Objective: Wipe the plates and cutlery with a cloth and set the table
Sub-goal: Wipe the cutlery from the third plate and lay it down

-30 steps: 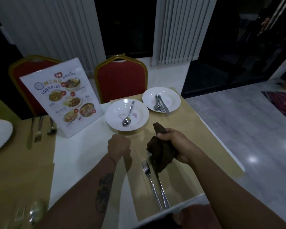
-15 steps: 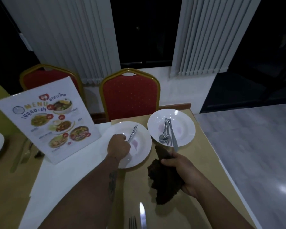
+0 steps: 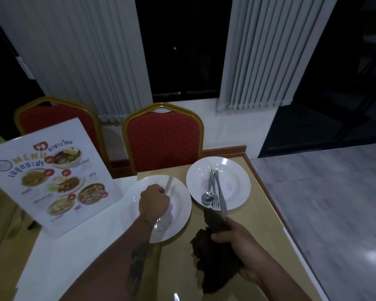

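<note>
Two white plates stand at the table's far edge. Over the nearer plate point(image 3: 180, 216) my left hand point(image 3: 153, 202) is closed on the spoon point(image 3: 168, 185) that lies in it; the handle sticks out past my fingers and the bowl shows below my wrist. The farther plate point(image 3: 232, 170) holds a spoon, a fork and a knife point(image 3: 219, 193) side by side. My right hand point(image 3: 237, 242) grips a dark brown cloth point(image 3: 213, 257), bunched and hanging, just in front of that plate. A knife tip point(image 3: 176, 297) shows at the bottom edge.
A standing menu card point(image 3: 50, 181) is at the left of the plates. Two red chairs point(image 3: 163, 140) with gold frames face the table's far side. The table's right edge point(image 3: 291, 235) drops to a grey floor. Cutlery lies dimly at far left.
My left hand reached forward from the table onto the nearer plate and closed on the spoon. My right hand with the cloth moved forward toward the farther plate. The view tilted up.
</note>
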`<control>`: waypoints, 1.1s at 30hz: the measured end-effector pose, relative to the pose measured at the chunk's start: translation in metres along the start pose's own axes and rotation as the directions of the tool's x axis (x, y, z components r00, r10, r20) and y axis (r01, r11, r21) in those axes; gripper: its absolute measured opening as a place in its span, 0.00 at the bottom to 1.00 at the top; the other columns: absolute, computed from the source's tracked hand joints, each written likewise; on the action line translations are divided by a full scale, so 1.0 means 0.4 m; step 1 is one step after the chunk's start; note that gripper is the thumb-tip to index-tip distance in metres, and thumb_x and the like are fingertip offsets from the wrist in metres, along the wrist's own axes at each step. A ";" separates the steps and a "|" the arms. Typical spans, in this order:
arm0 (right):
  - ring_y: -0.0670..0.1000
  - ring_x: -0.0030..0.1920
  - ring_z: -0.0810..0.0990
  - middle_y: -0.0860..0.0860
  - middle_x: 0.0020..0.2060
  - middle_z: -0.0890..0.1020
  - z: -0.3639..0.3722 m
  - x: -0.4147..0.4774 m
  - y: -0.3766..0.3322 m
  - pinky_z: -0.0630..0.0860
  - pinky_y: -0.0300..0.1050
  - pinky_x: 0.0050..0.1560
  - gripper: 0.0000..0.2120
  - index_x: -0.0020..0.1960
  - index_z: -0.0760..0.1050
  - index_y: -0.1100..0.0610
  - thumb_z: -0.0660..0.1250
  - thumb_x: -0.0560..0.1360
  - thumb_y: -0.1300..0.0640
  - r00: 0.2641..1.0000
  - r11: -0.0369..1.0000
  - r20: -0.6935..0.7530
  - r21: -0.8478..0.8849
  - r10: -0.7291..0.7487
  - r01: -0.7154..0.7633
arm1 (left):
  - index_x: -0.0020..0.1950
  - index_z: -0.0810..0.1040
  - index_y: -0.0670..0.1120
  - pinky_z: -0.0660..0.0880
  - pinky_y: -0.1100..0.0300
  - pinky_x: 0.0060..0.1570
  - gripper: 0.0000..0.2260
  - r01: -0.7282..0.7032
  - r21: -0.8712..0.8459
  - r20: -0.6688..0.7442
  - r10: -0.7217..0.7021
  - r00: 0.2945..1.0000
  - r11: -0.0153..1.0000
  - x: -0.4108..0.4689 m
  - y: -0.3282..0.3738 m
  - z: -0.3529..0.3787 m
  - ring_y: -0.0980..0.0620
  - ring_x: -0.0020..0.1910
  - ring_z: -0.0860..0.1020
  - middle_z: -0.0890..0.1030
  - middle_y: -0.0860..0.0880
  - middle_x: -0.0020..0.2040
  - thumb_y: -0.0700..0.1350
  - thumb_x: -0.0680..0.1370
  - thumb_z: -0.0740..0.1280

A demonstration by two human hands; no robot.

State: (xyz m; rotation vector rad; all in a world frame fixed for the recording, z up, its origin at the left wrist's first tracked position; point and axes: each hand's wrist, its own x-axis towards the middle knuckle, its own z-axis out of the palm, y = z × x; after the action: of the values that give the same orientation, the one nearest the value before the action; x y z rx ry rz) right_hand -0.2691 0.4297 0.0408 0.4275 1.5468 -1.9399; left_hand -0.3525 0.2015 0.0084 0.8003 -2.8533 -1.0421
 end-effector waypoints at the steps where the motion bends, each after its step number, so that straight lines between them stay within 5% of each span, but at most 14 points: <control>1: 0.66 0.52 0.84 0.64 0.50 0.85 0.009 -0.007 -0.002 0.82 0.55 0.50 0.19 0.61 0.77 0.60 0.66 0.72 0.73 0.999 1.000 -0.034 0.004 -0.020 0.020 | 0.51 0.84 0.43 0.75 0.61 0.47 0.05 0.002 -0.047 -0.001 -0.002 1.000 0.999 -0.012 0.009 -0.009 0.52 0.41 0.78 0.84 0.47 0.46 0.40 0.76 0.70; 8: 0.62 0.49 0.84 0.60 0.50 0.85 0.174 -0.094 -0.016 0.81 0.55 0.42 0.16 0.59 0.76 0.52 0.62 0.78 0.70 0.950 0.971 -0.205 -0.098 -0.235 0.219 | 0.49 0.77 0.46 0.82 0.56 0.43 0.09 -0.041 -0.338 0.072 0.069 0.995 0.940 -0.194 0.000 -0.106 0.50 0.40 0.82 0.83 0.48 0.43 0.39 0.73 0.74; 11: 0.65 0.50 0.84 0.62 0.49 0.85 0.247 -0.130 0.001 0.81 0.65 0.53 0.14 0.58 0.76 0.53 0.63 0.78 0.68 0.910 0.949 -0.272 -0.129 -0.312 0.287 | 0.45 0.76 0.46 0.79 0.57 0.32 0.09 -0.087 -0.435 0.129 0.158 0.979 0.896 -0.282 -0.035 -0.155 0.48 0.32 0.81 0.83 0.44 0.38 0.37 0.72 0.74; 17: 0.57 0.51 0.84 0.57 0.51 0.85 0.365 -0.209 0.049 0.80 0.57 0.58 0.11 0.55 0.79 0.58 0.64 0.76 0.69 0.835 0.908 -0.356 -0.184 -0.419 0.378 | 0.41 0.74 0.47 0.70 0.65 0.28 0.08 -0.275 -0.382 0.124 0.344 0.931 0.882 -0.381 -0.087 -0.274 0.54 0.31 0.76 0.80 0.48 0.36 0.38 0.72 0.71; 20: 0.56 0.48 0.84 0.55 0.46 0.86 0.401 -0.252 0.051 0.81 0.50 0.49 0.11 0.51 0.79 0.57 0.63 0.75 0.69 0.761 0.885 -0.452 -0.208 -0.465 0.417 | 0.40 0.73 0.47 0.74 0.60 0.29 0.11 -0.301 -0.398 0.180 0.395 0.901 0.867 -0.408 -0.105 -0.328 0.51 0.30 0.78 0.82 0.46 0.31 0.35 0.68 0.73; 24: 0.55 0.48 0.83 0.54 0.47 0.84 0.419 -0.302 0.006 0.81 0.53 0.54 0.11 0.52 0.78 0.55 0.62 0.76 0.66 0.658 0.846 -0.558 -0.173 -0.506 0.504 | 0.45 0.75 0.46 0.76 0.61 0.35 0.11 -0.281 -0.447 0.212 0.406 0.889 0.849 -0.442 -0.133 -0.380 0.52 0.37 0.83 0.85 0.48 0.34 0.34 0.70 0.72; 26: 0.57 0.48 0.83 0.55 0.47 0.84 0.411 -0.317 -0.011 0.81 0.55 0.54 0.11 0.54 0.78 0.54 0.62 0.76 0.65 0.664 0.841 -0.576 -0.082 -0.478 0.534 | 0.48 0.77 0.48 0.78 0.59 0.37 0.10 -0.261 -0.499 0.180 0.393 0.902 0.827 -0.445 -0.142 -0.402 0.52 0.38 0.83 0.85 0.50 0.35 0.35 0.71 0.71; 29: 0.67 0.51 0.84 0.62 0.49 0.85 0.412 -0.323 -0.003 0.80 0.68 0.54 0.16 0.58 0.78 0.56 0.61 0.73 0.64 0.771 0.862 -0.502 0.094 -0.391 0.499 | 0.51 0.79 0.51 0.79 0.55 0.40 0.12 -0.190 -0.577 0.182 0.352 0.918 0.794 -0.450 -0.152 -0.440 0.50 0.40 0.84 0.85 0.50 0.36 0.37 0.72 0.71; 33: 0.63 0.52 0.83 0.62 0.51 0.85 0.461 -0.343 0.040 0.81 0.56 0.51 0.14 0.57 0.78 0.59 0.56 0.80 0.68 0.846 0.908 -0.360 -0.009 -0.393 0.418 | 0.42 0.82 0.51 0.79 0.50 0.47 0.08 -0.156 -0.609 0.188 0.333 0.924 0.777 -0.450 -0.144 -0.477 0.47 0.40 0.84 0.84 0.49 0.35 0.38 0.69 0.71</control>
State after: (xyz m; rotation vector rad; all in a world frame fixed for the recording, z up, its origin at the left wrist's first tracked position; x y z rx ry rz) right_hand -0.1322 0.2870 0.1590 0.5372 1.9282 -2.3453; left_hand -0.1370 0.1324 0.1528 0.2217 -2.4580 -1.9728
